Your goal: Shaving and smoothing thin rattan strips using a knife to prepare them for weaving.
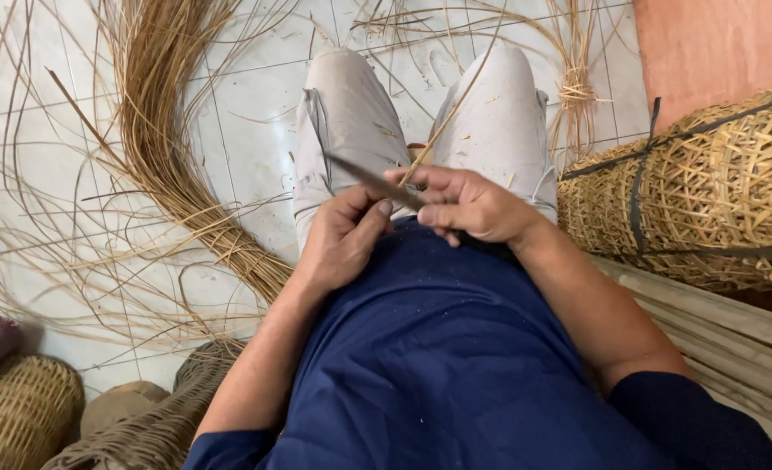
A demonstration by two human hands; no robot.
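White tiled floor strewn with cane. I see my right hand [469,206] gripping a knife [373,181], blade running far-left; my left hand [344,237] pinches a thin strip [449,113] running far-right over my knees, crossing the blade.

Your shirt [456,348]: dark navy blue, plain knit, flecked with pale dust; sleeves pushed up above the elbows, leaving your forearms bare. Your trousers [351,122]: light grey-beige cloth, dotted with straw-coloured shavings, a seam running down the outer side of each leg. Your left hand [342,239] and right hand [469,204]: bare, no gloves, rings or watch.
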